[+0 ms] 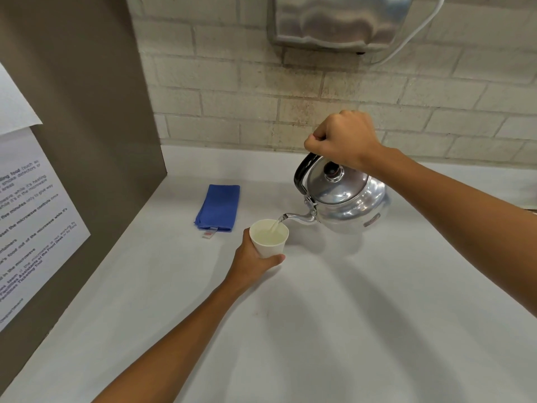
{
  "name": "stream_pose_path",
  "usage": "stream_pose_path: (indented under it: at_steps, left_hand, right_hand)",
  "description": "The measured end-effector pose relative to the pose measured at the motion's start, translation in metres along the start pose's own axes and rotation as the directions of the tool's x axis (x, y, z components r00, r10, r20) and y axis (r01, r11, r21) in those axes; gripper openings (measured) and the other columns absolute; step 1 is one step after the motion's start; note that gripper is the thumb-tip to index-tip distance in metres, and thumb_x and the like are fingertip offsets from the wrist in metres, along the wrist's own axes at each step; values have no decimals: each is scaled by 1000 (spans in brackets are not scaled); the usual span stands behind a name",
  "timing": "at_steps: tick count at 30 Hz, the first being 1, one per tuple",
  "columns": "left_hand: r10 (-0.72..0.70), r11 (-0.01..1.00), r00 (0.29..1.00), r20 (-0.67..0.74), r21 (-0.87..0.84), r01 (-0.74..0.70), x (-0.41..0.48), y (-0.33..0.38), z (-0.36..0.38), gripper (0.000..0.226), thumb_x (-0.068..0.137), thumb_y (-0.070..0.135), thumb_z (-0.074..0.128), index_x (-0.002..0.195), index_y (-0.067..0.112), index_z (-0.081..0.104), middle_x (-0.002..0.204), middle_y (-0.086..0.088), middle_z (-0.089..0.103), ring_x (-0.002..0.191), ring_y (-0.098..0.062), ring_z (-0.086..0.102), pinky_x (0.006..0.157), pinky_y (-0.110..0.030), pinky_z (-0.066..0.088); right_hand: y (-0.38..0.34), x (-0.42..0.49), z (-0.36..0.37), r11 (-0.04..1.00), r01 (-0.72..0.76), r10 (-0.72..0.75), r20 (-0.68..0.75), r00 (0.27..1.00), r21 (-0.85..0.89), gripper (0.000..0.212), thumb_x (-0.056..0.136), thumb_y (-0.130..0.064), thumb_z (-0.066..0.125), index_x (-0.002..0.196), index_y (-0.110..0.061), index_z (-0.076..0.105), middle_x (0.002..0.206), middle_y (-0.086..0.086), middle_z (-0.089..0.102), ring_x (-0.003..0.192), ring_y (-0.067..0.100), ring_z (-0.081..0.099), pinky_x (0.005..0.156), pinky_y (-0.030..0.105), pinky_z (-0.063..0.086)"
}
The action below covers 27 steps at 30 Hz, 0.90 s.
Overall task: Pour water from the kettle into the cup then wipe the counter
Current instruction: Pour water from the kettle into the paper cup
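My right hand (343, 138) grips the black handle of a shiny metal kettle (351, 202) and holds it tilted above the white counter (334, 315). Its thin spout points left, and a stream of water runs from it into a white paper cup (268, 238). The cup stands on the counter, partly filled with water, and my left hand (252, 260) is wrapped around its lower half. A folded blue cloth (218, 207) with a small tag lies flat on the counter, left of and behind the cup.
A brown panel (87, 141) with printed paper notices (32, 228) walls off the left side. A pale brick wall (261, 97) runs along the back, carrying a metal dispenser (340, 21) with a white cable.
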State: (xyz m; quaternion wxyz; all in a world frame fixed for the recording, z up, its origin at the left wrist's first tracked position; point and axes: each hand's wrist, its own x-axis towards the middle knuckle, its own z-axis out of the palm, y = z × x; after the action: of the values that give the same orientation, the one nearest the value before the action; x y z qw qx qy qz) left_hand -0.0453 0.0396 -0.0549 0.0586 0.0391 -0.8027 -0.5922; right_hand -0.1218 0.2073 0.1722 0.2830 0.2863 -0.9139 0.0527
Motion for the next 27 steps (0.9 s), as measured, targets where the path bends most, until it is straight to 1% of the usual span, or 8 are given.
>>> stream_pose_path:
  at_steps: [5,8,10,13,16,21,25,27]
  left_hand:
    - [-3,1000,1000,-9,18,4,1,-1,0,83,61,28,83,126,21,31,113,7,45,102,-13,45,79,-23,41]
    - [-8,1000,1000,-2,18,8,1,-1,0,84,61,29,83,126,21,31,113,7,45,102,-13,46,81,-25,40]
    - [-6,1000,1000,5,13,6,2,-1,0,84,61,29,83,126,22,31,113,8,45,102,-12,46,81,-24,40]
    - [-5,1000,1000,18,1,5,2,-3,-1,81,59,31,83,120,28,31,112,9,45,101,-11,46,78,-22,39]
    - [-5,1000,1000,23,10,4,3,-6,-1,79,57,35,84,114,36,29,110,11,47,101,-12,48,78,-22,40]
    - [-7,1000,1000,30,3,6,4,-7,-2,81,55,39,84,114,39,29,105,23,46,100,-6,49,73,-10,39]
    - [-6,1000,999,37,12,5,3,-7,-3,81,54,41,84,114,40,29,104,26,47,97,1,50,69,-7,40]
    - [-4,1000,999,46,13,3,3,-7,-4,81,55,40,84,115,39,30,105,26,47,98,3,50,69,-7,40]
  right_hand:
    - [15,-1,13,989,-115,116,-6,993,95,47,77,-22,52,35,-16,32,35,-5,26,36,11,23,48,20,27]
    - [28,0,21,948,-232,237,1,971,217,39,76,-23,52,41,-5,53,39,4,42,39,16,34,54,25,39]
    - [36,0,27,909,-310,319,15,948,277,37,76,-24,52,52,2,61,42,7,44,42,18,38,54,26,39]
    - [47,2,41,841,-427,434,57,899,332,37,77,-27,53,50,-4,59,34,-2,37,41,16,35,48,24,30]
    - [55,4,57,760,-523,518,128,846,385,37,77,-27,54,42,-14,51,24,-7,42,41,14,36,47,25,29]
    - [60,14,79,675,-589,587,161,794,444,36,76,-26,54,42,-17,52,29,-3,43,41,13,39,46,25,29]
    - [62,21,92,596,-651,651,191,734,471,36,77,-29,52,41,-21,52,24,-19,44,42,10,43,45,24,28]
    - [62,25,98,567,-674,677,197,709,473,36,76,-29,52,41,-20,52,25,-14,46,42,11,44,45,24,29]
